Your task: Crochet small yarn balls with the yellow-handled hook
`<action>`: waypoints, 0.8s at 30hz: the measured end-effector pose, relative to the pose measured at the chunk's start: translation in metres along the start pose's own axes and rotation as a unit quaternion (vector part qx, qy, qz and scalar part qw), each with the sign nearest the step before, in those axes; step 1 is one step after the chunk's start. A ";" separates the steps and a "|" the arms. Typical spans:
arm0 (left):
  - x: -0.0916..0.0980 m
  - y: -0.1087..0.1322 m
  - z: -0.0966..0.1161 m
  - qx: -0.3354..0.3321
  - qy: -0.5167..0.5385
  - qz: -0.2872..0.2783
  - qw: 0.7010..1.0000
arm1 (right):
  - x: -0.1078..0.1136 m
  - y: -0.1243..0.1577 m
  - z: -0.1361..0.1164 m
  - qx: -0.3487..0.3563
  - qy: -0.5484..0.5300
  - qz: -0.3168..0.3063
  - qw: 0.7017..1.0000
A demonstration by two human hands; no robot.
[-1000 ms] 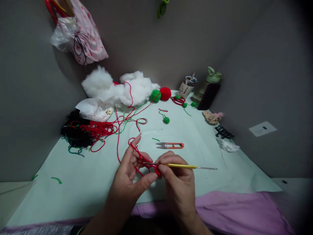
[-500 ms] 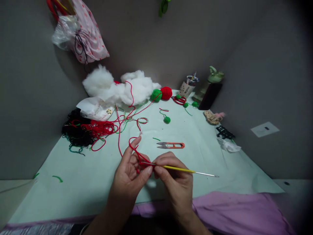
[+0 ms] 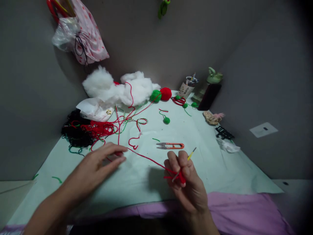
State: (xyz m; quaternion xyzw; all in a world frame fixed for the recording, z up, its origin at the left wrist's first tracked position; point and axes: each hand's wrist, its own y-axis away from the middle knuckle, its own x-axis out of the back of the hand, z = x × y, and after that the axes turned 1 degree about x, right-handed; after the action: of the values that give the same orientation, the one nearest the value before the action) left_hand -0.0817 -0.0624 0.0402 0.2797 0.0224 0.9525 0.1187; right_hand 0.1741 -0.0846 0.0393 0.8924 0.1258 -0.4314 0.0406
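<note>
In my right hand [image 3: 188, 176] is a crochet hook [image 3: 191, 154] with a yellow handle, its metal tip pointing down and left. The same fingers pinch a small red crocheted piece [image 3: 181, 178] against the hook. A taut strand of red yarn [image 3: 149, 157] runs from that piece up to the left. My left hand [image 3: 104, 161] is at the strand's other end, thumb and fingers curled around red yarn; part of the yarn is hidden behind its fingers. Beyond my right hand, orange-handled thread snips [image 3: 170, 146] lie on the pale green tablecloth [image 3: 137, 189].
Behind lie white stuffing [image 3: 137, 89], a red yarn ball [image 3: 165, 94] and a green ball [image 3: 156, 96]. Tangled black yarn [image 3: 75, 130] sits at left. A small green ball [image 3: 166, 120], red-handled scissors [image 3: 179, 101], a pen cup [image 3: 186, 87] and a phone [image 3: 209, 97] stand or lie further back.
My hands have parted: the left moved left with the yarn, the right moved right and turned, carrying the hook and red piece. The slack red yarn between them is now drawn out straight.
</note>
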 end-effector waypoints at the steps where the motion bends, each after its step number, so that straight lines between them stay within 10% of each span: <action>1: 0.009 -0.002 -0.007 0.000 -0.073 0.055 0.996 | 0.000 0.000 -0.001 0.000 -0.002 0.000 1.000; 4: 0.028 0.000 -0.021 0.014 -0.150 0.141 0.979 | 0.000 0.000 -0.001 0.004 -0.002 -0.006 1.000; 12: 0.012 0.024 0.011 0.000 0.187 0.152 0.971 | -0.005 -0.006 0.002 0.007 0.031 0.011 0.999; 16: -0.044 0.020 0.050 0.052 0.506 0.014 0.861 | -0.012 -0.003 0.008 0.022 0.070 0.016 0.997; 20: -0.072 0.005 0.069 -0.012 0.630 0.073 0.773 | -0.019 0.006 0.017 0.036 0.119 -0.020 0.992; 22: -0.071 0.000 0.068 -0.079 0.607 0.117 0.782 | -0.020 0.009 0.019 0.032 0.139 -0.025 0.989; 24: -0.068 -0.001 0.062 -0.146 0.480 0.143 0.853 | -0.019 0.009 0.019 0.047 0.151 -0.012 0.987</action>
State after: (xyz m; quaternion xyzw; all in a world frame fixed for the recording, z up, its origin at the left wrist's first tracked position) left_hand 0.0071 -0.0791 0.0564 -0.2329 -0.1028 0.9670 -0.0047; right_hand 0.1513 -0.1000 0.0419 0.9466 0.1210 -0.2978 -0.0257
